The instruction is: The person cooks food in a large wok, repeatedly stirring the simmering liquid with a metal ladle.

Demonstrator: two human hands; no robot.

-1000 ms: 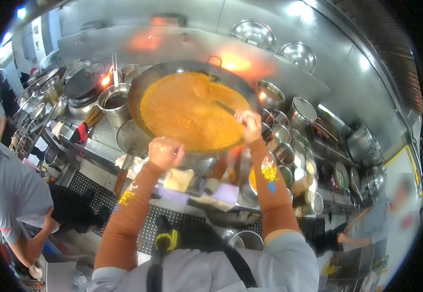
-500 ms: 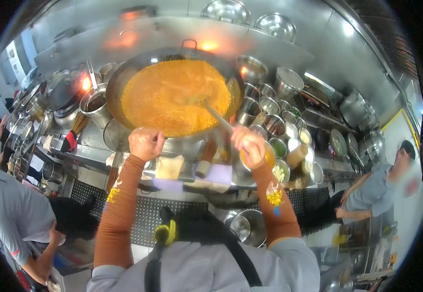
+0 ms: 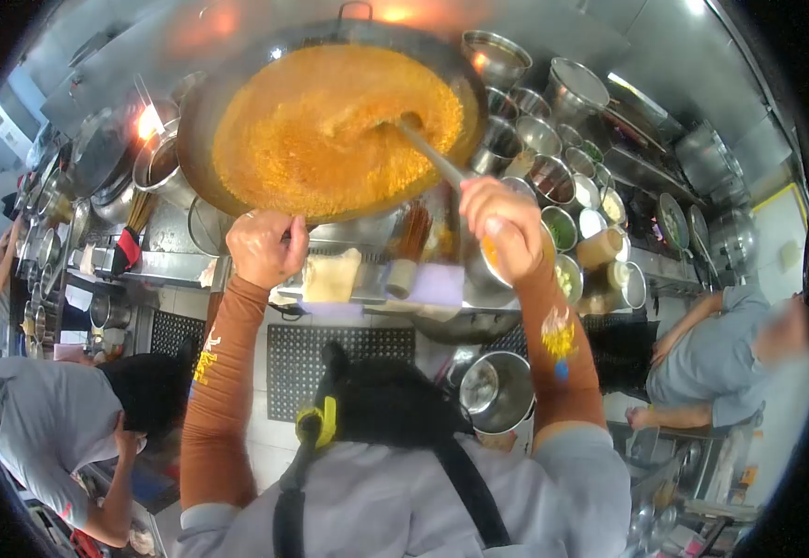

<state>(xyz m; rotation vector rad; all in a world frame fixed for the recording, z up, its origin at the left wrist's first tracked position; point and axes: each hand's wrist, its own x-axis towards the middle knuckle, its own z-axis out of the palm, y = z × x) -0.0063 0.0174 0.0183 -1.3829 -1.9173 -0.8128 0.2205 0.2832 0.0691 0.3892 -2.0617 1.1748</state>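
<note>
Right hand (image 3: pixel 504 228) grip: closed around the handle of a long utensil (image 3: pixel 435 160), fingers wrapped. Handle slants forward-left over the wok's right side; its head is part sunk in orange-yellow food (image 3: pixel 311 121), so exact shape unclear. Food covers most of the inside of a big black wok (image 3: pixel 476 102), surface blurry in places. Left hand (image 3: pixel 267 248) grip: fingers curled into a fist right at the wok's near left rim; can't tell whether it has hold of the wok, that part is hidden. Brown sleeves (image 3: pixel 216 409) on both forearms. Between the forearms, folded beige cloth (image 3: pixel 332 276) and purple cloth (image 3: pixel 437 285) lie along the front of the metal worktop (image 3: pixel 367 247). Right of the wok: tight cluster of metal containers, one with something green (image 3: pixel 561 230). Just left of the wok: metal pot (image 3: pixel 173 189), bright orange glow (image 3: pixel 149 122) behind it. Lower down: black perforated mat (image 3: pixel 293 367) on the floor, plus a metal vessel (image 3: pixel 513 391) with a smaller one inside. Person in grey (image 3: pixel 55 418) at left, another person (image 3: pixel 716 358) at right, both well apart from the wok.
</note>
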